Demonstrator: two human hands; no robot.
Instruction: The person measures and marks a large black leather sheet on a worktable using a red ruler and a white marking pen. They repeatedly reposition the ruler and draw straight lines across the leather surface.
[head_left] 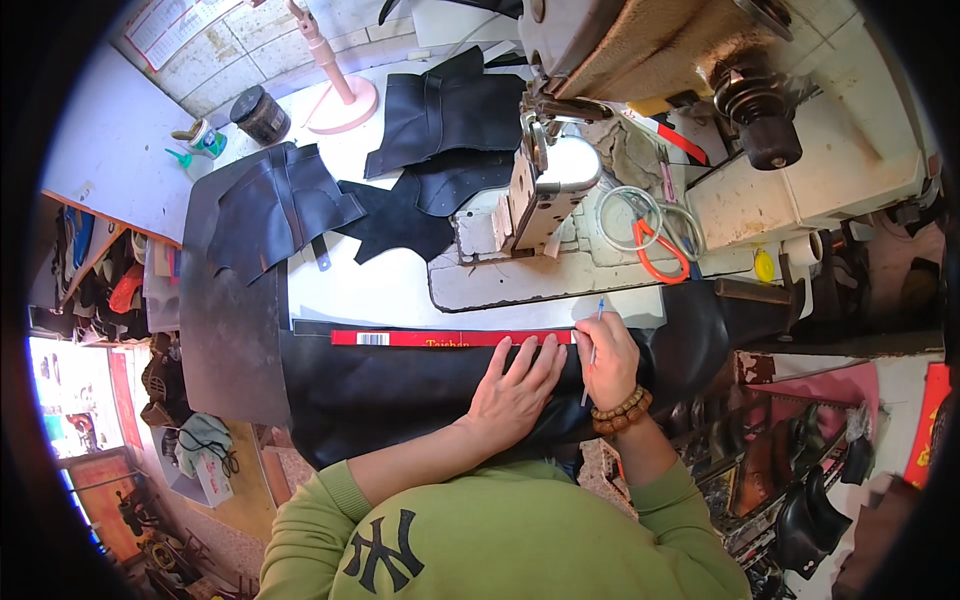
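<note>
A long red strip (405,338), flat like a straightedge and marked with a barcode, lies along the upper edge of a sheet of black leather (370,390). My left hand (517,385) is spread flat, its fingertips pressing the strip's right part onto the leather. At the strip's right end, my right hand (608,360) pinches a slim pen (598,352), which is tilted over the leather. Its fingers hide part of the pen, and a beaded bracelet circles that wrist.
A sewing machine (555,195) stands beyond my hands, with orange-handled scissors (660,255) on its bed. Cut black leather pieces (455,110) lie at the back, near a pink stand (345,103). A dark jar (260,115) sits at the back left.
</note>
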